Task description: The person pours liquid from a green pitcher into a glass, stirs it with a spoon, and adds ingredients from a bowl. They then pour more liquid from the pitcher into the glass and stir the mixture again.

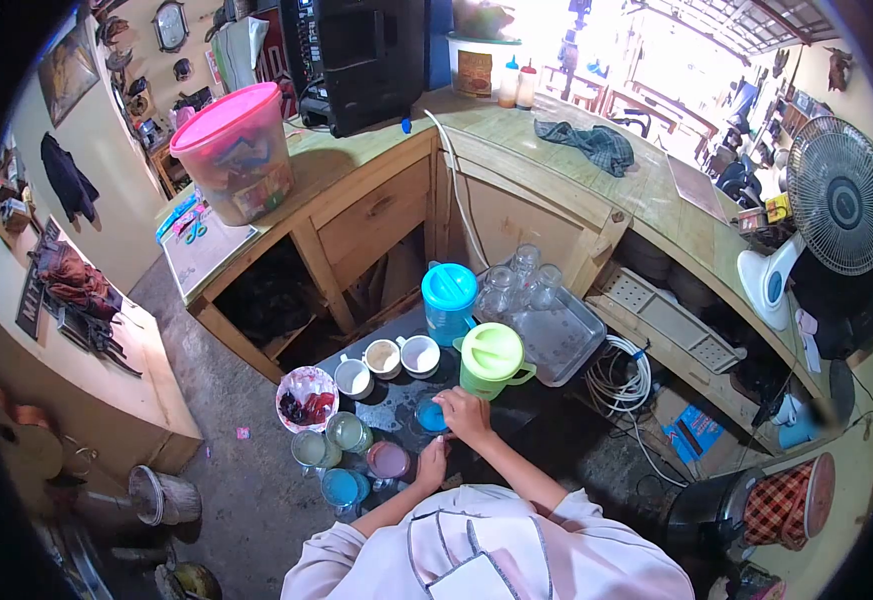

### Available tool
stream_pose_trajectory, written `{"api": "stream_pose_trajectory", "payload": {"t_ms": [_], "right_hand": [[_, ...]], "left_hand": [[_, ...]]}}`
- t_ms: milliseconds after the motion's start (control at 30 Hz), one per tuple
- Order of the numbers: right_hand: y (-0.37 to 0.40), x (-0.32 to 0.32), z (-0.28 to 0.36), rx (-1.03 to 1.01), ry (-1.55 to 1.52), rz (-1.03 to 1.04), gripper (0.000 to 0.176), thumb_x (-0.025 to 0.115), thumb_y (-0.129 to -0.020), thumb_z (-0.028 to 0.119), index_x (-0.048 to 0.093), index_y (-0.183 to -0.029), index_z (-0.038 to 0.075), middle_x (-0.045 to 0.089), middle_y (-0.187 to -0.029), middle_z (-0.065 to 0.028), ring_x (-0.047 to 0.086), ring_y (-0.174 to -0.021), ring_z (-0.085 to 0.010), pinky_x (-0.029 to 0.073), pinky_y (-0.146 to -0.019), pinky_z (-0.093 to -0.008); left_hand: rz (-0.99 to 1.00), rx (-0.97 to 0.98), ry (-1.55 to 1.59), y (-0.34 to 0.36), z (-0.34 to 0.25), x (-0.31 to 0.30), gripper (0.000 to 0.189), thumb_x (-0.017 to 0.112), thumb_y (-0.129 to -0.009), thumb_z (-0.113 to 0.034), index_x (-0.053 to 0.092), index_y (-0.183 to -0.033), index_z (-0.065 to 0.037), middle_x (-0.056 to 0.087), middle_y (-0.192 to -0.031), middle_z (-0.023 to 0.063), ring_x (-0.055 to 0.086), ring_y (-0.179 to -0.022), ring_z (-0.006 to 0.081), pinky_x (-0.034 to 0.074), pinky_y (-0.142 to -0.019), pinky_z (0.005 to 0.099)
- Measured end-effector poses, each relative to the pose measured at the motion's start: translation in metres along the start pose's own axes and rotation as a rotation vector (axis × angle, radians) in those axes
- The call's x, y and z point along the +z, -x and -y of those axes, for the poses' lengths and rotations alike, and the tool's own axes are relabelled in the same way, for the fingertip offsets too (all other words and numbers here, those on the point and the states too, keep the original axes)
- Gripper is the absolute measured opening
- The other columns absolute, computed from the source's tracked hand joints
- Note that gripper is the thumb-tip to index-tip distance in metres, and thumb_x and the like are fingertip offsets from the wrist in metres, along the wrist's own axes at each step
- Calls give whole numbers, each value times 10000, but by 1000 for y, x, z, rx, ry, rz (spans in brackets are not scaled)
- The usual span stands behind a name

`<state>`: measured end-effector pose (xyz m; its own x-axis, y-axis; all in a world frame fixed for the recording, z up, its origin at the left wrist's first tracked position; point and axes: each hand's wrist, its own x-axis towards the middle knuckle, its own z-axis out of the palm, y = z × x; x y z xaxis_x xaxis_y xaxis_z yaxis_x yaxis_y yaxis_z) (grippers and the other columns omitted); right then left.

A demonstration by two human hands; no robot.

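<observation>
A glass mug of blue liquid (pixel 430 416) stands on the low dark table (pixel 389 408). Over its right rim, my right hand (pixel 469 418) is closed in a pinch; what it holds is too small to make out. My left hand (pixel 431 466) is closed at the mug's near side, apparently on its handle. Left of that hand are a mug of pinkish drink (pixel 388 460), another blue drink (pixel 345 487) and two pale drinks, one a greenish mug (pixel 350 432). Just beyond my right hand stands a green lidded pitcher (pixel 493 360), with a blue lidded pitcher (pixel 450 300) behind it.
Several white cups (pixel 355 378) with powder line the table's far side near a patterned bowl (pixel 308 398) of dark red pieces. Upturned glasses (pixel 525 270) sit on a metal tray (pixel 567 345). A wooden counter (pixel 377 190) wraps around, bearing a pink-lidded tub (pixel 237 160) and fan (pixel 842 200).
</observation>
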<state>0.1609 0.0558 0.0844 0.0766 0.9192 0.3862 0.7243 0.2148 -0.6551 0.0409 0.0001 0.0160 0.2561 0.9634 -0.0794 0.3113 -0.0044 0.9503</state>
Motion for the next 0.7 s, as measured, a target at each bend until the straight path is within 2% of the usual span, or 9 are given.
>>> {"api": "stream_pose_trajectory", "payload": {"t_ms": [133, 233, 333, 433, 533, 633, 700], "right_hand": [[0, 5, -3, -39, -182, -3, 68, 615, -754, 133, 665, -730, 92, 615, -702, -53, 603, -610, -250, 466, -523, -337], [0, -3, 0, -20, 46, 7, 81, 605, -760, 132, 663, -720, 92, 616, -702, -52, 599, -597, -243, 464, -519, -340], [2, 3, 1, -45, -128, -15, 93, 594, -769, 143, 664, -722, 103, 617, -703, -44, 599, -596, -234, 466, -522, -340], [3, -4, 4, -85, 73, 22, 100, 589, -774, 156, 665, -724, 113, 618, -700, -32, 601, -606, -224, 468, -527, -337], [3, 1, 0, -88, -4, -38, 90, 594, -765, 157, 664, -721, 123, 618, -704, -17, 602, -606, -216, 469, -530, -334], [5, 3, -2, -83, -65, 8, 82, 598, -757, 157, 664, -721, 125, 618, -713, -12, 605, -617, -212, 469, -533, -333], [4, -1, -2, -58, 25, -5, 83, 599, -758, 163, 663, -722, 124, 616, -710, -15, 607, -622, -216, 469, -532, -334]], "left_hand": [[21, -27, 9, -1, 4, 0, 403, 261, -964, -242, 579, -1001, 2, 475, -647, 66, 480, -617, 168, 401, -599, 302], [20, -66, 50, -1, 5, 2, 397, 264, -964, -240, 576, -1005, 2, 470, -651, 62, 477, -617, 163, 402, -603, 302], [-6, -30, 53, 1, 3, 2, 389, 270, -963, -239, 570, -1008, 6, 483, -662, 68, 480, -621, 165, 404, -608, 307], [-33, -34, 52, 1, 9, 5, 382, 275, -962, -235, 565, -1003, 11, 492, -668, 69, 480, -622, 167, 404, -607, 312], [-55, 28, 37, 0, 10, 6, 378, 278, -961, -232, 563, -997, 13, 488, -661, 73, 479, -622, 168, 403, -606, 316], [-7, -33, -2, 1, 4, 2, 375, 277, -959, -229, 563, -980, 13, 474, -644, 76, 476, -616, 172, 401, -600, 319], [-33, 31, 32, -2, 12, 6, 374, 278, -958, -228, 563, -966, 14, 471, -637, 79, 475, -611, 176, 397, -593, 322]]}}
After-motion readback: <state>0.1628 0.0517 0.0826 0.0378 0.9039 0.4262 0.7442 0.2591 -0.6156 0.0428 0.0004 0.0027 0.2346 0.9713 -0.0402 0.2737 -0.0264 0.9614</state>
